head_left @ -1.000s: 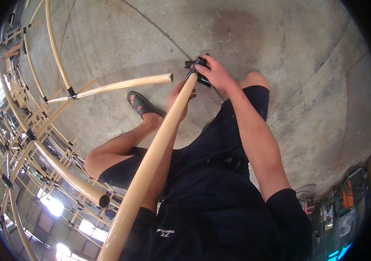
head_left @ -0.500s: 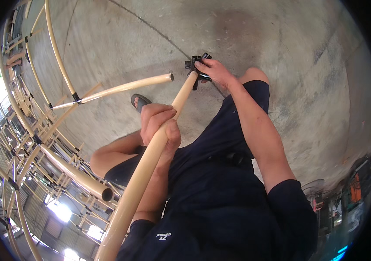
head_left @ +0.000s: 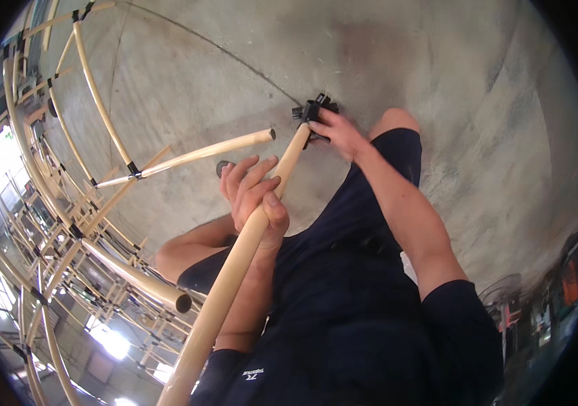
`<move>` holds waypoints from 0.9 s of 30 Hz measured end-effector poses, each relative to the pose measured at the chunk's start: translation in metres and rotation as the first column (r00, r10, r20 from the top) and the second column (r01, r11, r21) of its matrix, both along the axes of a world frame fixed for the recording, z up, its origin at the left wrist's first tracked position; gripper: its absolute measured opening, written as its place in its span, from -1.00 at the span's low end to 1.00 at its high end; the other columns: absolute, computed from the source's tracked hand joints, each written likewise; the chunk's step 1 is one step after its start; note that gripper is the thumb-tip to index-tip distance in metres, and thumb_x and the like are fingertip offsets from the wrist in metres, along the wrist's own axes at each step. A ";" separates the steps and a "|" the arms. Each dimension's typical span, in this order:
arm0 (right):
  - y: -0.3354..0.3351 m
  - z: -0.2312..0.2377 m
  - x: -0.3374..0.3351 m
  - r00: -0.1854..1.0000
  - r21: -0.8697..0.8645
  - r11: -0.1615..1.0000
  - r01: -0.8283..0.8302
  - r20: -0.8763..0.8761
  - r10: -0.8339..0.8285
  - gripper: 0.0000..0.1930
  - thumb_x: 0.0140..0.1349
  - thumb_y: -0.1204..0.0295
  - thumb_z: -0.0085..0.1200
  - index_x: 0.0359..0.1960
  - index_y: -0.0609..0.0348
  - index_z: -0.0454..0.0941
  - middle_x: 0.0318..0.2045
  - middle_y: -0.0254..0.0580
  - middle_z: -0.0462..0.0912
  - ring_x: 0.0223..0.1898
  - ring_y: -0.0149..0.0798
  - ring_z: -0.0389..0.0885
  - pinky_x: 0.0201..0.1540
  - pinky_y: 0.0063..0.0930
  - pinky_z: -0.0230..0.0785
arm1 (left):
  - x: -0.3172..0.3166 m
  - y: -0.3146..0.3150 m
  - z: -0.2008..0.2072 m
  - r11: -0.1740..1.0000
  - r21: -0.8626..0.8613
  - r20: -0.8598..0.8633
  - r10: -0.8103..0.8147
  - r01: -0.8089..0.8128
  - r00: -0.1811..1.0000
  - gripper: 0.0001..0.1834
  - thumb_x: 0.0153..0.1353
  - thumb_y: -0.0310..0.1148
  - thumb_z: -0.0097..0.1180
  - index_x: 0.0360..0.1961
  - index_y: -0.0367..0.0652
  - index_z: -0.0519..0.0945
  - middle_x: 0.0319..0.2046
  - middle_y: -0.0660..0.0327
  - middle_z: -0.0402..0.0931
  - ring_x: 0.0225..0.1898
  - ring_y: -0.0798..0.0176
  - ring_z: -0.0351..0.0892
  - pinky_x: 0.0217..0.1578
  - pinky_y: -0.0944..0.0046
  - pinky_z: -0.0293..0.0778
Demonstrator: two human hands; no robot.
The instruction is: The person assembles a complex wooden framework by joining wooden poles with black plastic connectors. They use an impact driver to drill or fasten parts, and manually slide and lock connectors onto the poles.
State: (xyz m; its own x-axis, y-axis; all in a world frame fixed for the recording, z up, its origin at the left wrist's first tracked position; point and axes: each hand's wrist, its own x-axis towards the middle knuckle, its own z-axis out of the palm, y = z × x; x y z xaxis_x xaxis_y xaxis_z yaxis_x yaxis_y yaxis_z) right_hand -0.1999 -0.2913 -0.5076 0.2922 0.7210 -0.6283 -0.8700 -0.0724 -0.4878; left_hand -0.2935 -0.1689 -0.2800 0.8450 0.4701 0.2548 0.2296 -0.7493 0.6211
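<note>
Head view: a long cream-coloured pipe (head_left: 234,271) runs diagonally from the lower left edge up toward the right, its far end in a black joint connector (head_left: 312,111) above the concrete floor (head_left: 438,61). Left hand (head_left: 255,193) wraps the pipe midway; right hand (head_left: 339,132) grips the connector. A pipe frame (head_left: 99,176) stands left

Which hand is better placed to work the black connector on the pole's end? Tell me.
Right. The right hand already touches the black connector at the pole tip, while the left hand grips mid-pole, steadying it.
</note>
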 end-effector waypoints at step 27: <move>0.021 0.198 0.065 0.703 0.253 0.764 -0.594 0.624 0.340 -0.10 0.31 -0.42 -0.11 0.30 0.18 0.50 -0.37 -0.31 0.66 -0.53 -0.51 0.57 -0.64 -0.60 0.29 | -0.037 -0.022 0.016 0.895 -0.445 0.090 0.006 0.035 0.996 0.07 0.44 0.05 0.09 0.58 -0.21 -0.36 0.59 -0.09 -0.21 0.46 -0.03 0.22 0.36 -0.06 0.30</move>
State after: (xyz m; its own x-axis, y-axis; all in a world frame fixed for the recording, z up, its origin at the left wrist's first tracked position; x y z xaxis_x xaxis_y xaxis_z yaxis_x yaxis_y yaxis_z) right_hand -0.1350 -0.2704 -0.3095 0.0228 0.9947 -0.0999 -0.3779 -0.0839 -0.9220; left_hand -0.3301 -0.1906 -0.2637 0.8369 0.5392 0.0942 0.1507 -0.3925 0.9073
